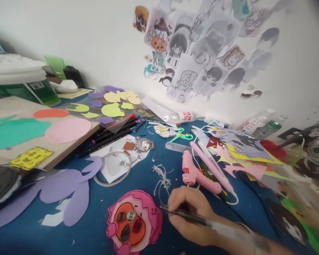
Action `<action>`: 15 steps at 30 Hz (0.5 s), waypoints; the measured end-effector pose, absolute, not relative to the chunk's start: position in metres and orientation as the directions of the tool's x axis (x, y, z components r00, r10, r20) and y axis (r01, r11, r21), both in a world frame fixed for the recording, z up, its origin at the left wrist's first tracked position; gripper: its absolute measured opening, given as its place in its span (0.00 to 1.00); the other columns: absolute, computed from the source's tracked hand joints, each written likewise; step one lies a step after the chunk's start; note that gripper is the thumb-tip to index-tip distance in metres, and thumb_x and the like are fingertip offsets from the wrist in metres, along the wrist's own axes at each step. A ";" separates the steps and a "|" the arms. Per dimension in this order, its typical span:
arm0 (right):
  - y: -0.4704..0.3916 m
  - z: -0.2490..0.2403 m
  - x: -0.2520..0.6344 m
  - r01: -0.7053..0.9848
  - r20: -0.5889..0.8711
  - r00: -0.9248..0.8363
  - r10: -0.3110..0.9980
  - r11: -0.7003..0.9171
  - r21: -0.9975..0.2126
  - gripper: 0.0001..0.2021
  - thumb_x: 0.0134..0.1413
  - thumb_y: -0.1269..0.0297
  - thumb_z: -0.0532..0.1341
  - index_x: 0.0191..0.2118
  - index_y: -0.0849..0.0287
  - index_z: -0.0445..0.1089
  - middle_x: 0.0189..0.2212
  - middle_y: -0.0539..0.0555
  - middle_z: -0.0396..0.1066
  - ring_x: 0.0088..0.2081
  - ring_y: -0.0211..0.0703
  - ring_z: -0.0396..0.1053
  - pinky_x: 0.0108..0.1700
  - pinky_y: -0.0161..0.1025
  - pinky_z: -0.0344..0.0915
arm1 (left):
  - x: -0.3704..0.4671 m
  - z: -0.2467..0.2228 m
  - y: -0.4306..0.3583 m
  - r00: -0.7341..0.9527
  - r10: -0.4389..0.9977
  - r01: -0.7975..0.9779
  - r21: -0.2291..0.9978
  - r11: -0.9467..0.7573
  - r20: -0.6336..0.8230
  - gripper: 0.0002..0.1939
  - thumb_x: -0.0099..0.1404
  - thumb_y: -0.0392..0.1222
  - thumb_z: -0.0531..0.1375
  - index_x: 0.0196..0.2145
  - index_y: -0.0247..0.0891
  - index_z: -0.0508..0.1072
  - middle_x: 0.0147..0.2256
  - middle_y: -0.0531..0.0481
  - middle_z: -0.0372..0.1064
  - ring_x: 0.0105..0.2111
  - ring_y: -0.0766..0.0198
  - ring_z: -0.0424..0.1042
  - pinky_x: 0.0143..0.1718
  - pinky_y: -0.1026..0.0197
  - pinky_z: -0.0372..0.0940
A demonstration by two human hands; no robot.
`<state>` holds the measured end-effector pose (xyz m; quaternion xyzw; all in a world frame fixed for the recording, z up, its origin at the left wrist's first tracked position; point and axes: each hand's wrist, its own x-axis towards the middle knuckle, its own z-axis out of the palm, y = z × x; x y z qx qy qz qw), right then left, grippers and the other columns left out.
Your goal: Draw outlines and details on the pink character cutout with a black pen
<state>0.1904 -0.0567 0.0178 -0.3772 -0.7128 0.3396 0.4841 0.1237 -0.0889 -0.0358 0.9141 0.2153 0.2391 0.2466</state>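
My right hand [191, 216] is closed around a black marker pen [194, 217], its tip pointing left, close to the right edge of a pink cartoon cut-out [155, 212]. Dark outlines mark the cut-out, and an orange-red patch with dark and patterned ovals sits in its middle. Whether the tip touches the cut-out, I cannot tell. My left hand is not recognisable; only a tiny skin-coloured spot shows at the bottom edge. White glue strings [163, 179] lie beyond the cut-out, and a pink glue gun [198, 177] rests just past my hand.
Purple cut-outs [60, 186] and a ring [113, 184] over printed paper lie left. Green scissors [180, 134], a pink straightener-like tool [214, 166] and a bottle [179, 117] stand farther back. A board [66, 150] holds coloured shapes; paper scraps [244, 170] pile up right, with cords.
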 end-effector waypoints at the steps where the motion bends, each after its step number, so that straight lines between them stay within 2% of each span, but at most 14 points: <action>1: -0.058 0.019 0.192 0.258 0.415 -0.244 0.877 0.471 -0.844 0.09 0.63 0.63 0.62 0.32 0.56 0.64 0.25 0.50 0.71 0.24 0.35 0.67 0.27 0.31 0.63 | 0.139 -0.038 -0.088 0.763 0.578 0.324 0.601 -0.731 0.291 0.15 0.74 0.47 0.64 0.53 0.36 0.75 0.51 0.45 0.75 0.47 0.51 0.78 0.47 0.47 0.77; 3: -0.061 0.020 0.196 0.393 0.277 -0.278 0.920 0.371 -0.841 0.19 0.70 0.56 0.59 0.26 0.54 0.59 0.23 0.51 0.70 0.24 0.38 0.68 0.28 0.34 0.65 | 0.164 -0.041 -0.089 0.688 0.702 0.427 0.678 -0.598 0.185 0.11 0.75 0.44 0.60 0.48 0.37 0.79 0.47 0.47 0.78 0.47 0.46 0.81 0.44 0.45 0.77; 5: -0.063 0.013 0.201 0.501 0.137 -0.366 0.920 0.319 -0.805 0.25 0.74 0.52 0.52 0.22 0.54 0.56 0.22 0.52 0.69 0.25 0.40 0.69 0.30 0.37 0.68 | 0.181 -0.045 -0.094 0.632 0.771 0.494 0.727 -0.476 0.075 0.09 0.71 0.42 0.62 0.44 0.40 0.82 0.44 0.48 0.79 0.43 0.42 0.83 0.36 0.45 0.78; 9: -0.067 -0.015 0.205 0.497 0.057 -0.487 0.871 0.331 -0.802 0.29 0.72 0.48 0.51 0.18 0.54 0.51 0.17 0.50 0.61 0.22 0.38 0.64 0.30 0.36 0.69 | 0.203 -0.056 -0.110 0.598 0.796 0.551 0.770 -0.322 -0.096 0.13 0.62 0.43 0.65 0.44 0.42 0.84 0.49 0.46 0.79 0.41 0.40 0.84 0.28 0.50 0.77; 12: -0.072 -0.027 0.207 0.489 0.031 -0.521 0.853 0.328 -0.809 0.30 0.72 0.47 0.51 0.18 0.53 0.49 0.15 0.50 0.56 0.22 0.38 0.63 0.30 0.35 0.69 | 0.204 -0.064 -0.124 0.650 0.746 0.534 0.785 -0.315 -0.143 0.24 0.67 0.48 0.52 0.44 0.36 0.85 0.51 0.48 0.77 0.42 0.41 0.83 0.25 0.57 0.71; 14: -0.077 -0.025 0.211 0.473 0.026 -0.549 0.835 0.336 -0.815 0.28 0.73 0.49 0.50 0.19 0.52 0.53 0.17 0.51 0.60 0.25 0.38 0.67 0.33 0.35 0.71 | 0.191 -0.069 -0.133 0.705 0.695 0.503 0.789 -0.353 -0.139 0.33 0.70 0.48 0.41 0.44 0.31 0.85 0.50 0.49 0.76 0.43 0.43 0.82 0.25 0.60 0.66; 15: -0.079 -0.023 0.213 0.464 0.024 -0.563 0.826 0.340 -0.818 0.27 0.74 0.50 0.50 0.20 0.52 0.56 0.19 0.51 0.63 0.27 0.38 0.69 0.35 0.34 0.72 | 0.179 -0.071 -0.137 0.735 0.667 0.482 0.787 -0.386 -0.122 0.31 0.73 0.47 0.43 0.45 0.34 0.84 0.49 0.50 0.76 0.43 0.46 0.83 0.26 0.62 0.67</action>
